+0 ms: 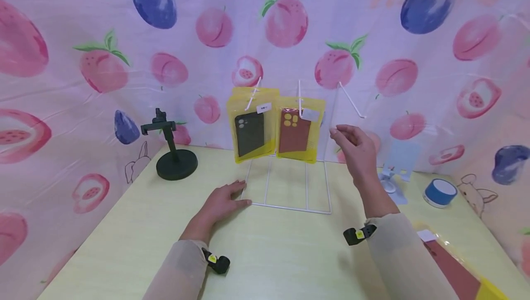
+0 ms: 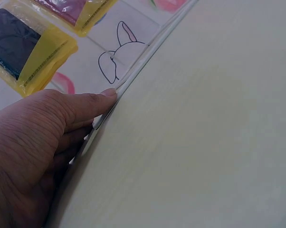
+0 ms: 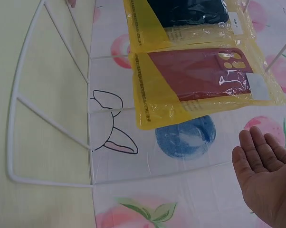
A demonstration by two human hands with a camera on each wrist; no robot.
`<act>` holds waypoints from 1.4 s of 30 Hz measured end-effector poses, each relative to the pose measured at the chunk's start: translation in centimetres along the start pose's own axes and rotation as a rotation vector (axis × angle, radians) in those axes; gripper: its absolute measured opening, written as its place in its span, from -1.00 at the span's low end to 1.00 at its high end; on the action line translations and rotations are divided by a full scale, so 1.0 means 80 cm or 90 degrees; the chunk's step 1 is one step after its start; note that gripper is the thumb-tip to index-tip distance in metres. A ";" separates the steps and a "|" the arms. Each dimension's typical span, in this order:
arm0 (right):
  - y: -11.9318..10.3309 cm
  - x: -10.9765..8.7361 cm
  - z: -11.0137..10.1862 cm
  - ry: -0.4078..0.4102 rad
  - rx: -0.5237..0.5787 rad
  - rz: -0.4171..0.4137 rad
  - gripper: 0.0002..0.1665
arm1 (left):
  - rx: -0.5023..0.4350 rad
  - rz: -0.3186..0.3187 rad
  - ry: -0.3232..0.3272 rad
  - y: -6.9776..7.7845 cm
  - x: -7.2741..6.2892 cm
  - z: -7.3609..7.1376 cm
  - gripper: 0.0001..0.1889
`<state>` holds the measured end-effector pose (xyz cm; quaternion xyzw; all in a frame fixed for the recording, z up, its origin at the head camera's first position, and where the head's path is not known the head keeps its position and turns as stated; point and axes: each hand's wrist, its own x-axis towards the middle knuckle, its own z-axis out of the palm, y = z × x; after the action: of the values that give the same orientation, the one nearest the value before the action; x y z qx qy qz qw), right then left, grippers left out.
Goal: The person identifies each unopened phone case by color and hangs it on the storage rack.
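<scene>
A white wire display rack [image 1: 290,208] stands on the table against the curtain, with three prongs jutting forward. From the left prong hangs a yellow-edged bag with a black phone case [image 1: 250,136]; from the middle one, a bag with a dark red phone case [image 1: 294,136]. My left hand [image 1: 221,201] rests on the rack's front left base corner, its thumb on the wire in the left wrist view. Raised beside the rack's right side, my right hand [image 1: 357,150] is below the bare right prong [image 1: 351,100]. Its fingers hold nothing in the right wrist view [image 3: 271,178].
A black phone stand [image 1: 175,164] is at the back left. On the right are a light blue stand [image 1: 399,162] and a blue-and-white round object [image 1: 440,193]. Another bagged red phone case [image 1: 455,268] lies at the front right, partly behind my right sleeve.
</scene>
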<state>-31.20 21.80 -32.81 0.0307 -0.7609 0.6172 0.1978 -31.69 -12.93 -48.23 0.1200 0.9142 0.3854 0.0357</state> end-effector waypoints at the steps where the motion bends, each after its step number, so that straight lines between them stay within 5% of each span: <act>1: 0.001 -0.002 -0.003 -0.003 -0.001 -0.002 -0.37 | -0.001 -0.002 0.000 0.000 0.000 0.000 -0.32; 13: -0.002 -0.018 -0.030 -0.021 -0.001 0.008 -0.37 | -0.007 -0.002 -0.005 0.000 0.001 0.001 -0.31; 21: 0.004 -0.031 -0.052 -0.034 0.093 -0.008 -0.48 | -0.008 0.003 -0.005 -0.002 0.002 0.003 -0.31; 28: 0.017 -0.046 -0.077 -0.038 0.060 -0.007 -0.48 | 0.002 0.011 0.002 -0.003 0.002 0.002 -0.31; 38: 0.039 -0.075 -0.126 -0.042 -0.108 0.082 -0.34 | 0.002 0.010 -0.002 -0.007 0.004 0.002 -0.30; 42: 0.051 -0.087 -0.146 -0.037 -0.114 0.114 -0.28 | 0.008 0.022 0.003 -0.007 0.003 0.000 -0.30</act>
<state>-22.91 32.49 -37.06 -0.0373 -0.8180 0.5609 0.1218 -32.04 -13.25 -48.65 0.1351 0.9146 0.3802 0.0262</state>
